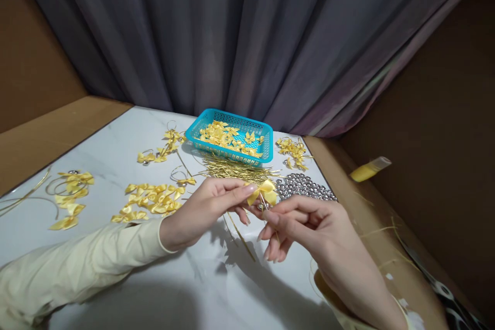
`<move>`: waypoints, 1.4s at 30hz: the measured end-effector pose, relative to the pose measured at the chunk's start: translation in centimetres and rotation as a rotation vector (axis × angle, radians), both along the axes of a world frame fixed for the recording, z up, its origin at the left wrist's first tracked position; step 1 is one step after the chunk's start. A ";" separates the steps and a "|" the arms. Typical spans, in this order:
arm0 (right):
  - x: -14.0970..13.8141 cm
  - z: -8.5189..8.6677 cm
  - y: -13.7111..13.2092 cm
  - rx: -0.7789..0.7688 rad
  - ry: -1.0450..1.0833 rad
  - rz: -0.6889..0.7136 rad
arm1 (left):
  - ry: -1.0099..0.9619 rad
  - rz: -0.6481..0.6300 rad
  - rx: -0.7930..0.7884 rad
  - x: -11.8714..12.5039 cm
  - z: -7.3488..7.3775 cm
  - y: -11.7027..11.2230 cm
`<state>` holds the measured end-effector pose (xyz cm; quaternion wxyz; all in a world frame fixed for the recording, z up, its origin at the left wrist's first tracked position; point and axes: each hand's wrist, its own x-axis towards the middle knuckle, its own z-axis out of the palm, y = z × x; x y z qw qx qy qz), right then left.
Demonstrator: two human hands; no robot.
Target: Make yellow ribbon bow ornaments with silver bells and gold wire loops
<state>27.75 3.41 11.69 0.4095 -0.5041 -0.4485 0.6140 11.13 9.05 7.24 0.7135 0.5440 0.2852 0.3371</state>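
Note:
My left hand (209,209) pinches a small yellow satin bow (263,192) between thumb and forefinger, just above the white table (116,139). Beside it, my right hand (305,224) is closed in a pinch on a thin gold wire (242,237) whose top end meets the bow. The wire slants down to the table under my hands. Both hands touch each other at the bow.
A turquoise basket (230,136) of yellow bows stands at the back. In front of it lie a heap of gold wires (232,167) and a patch of silver beads (305,186). Loose bows (150,200) and wired bows (71,191) are scattered at left; a yellow tube (369,169) lies right.

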 end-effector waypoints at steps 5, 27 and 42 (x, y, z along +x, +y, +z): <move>-0.2 -0.1 -0.1 0.005 0.019 -0.037 | -0.002 0.010 0.016 -0.1 0.1 0.0; -0.4 -0.2 -0.3 0.043 -0.037 -0.063 | -0.017 0.035 0.007 0.1 0.1 0.0; -0.2 -0.4 -0.2 0.014 0.034 -0.047 | 0.240 0.183 0.444 0.0 0.2 -0.3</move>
